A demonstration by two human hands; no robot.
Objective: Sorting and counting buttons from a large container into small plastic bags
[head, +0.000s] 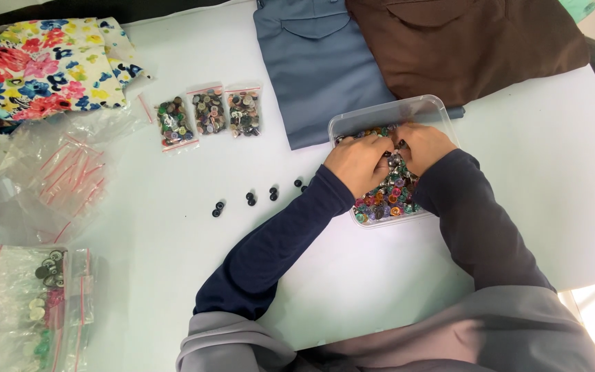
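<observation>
Both my hands are inside a clear plastic tub filled with mixed coloured buttons. My left hand and my right hand are knuckles-up, fingertips pressed together in the buttons at the tub's middle. Whether either hand pinches a button is hidden by the fingers. Small pairs of black buttons lie in a row on the white table, left of the tub.
Three small zip bags of buttons lie at the upper middle. A blue garment and a brown garment sit behind the tub. Floral cloth, empty zip bags and filled bags occupy the left side.
</observation>
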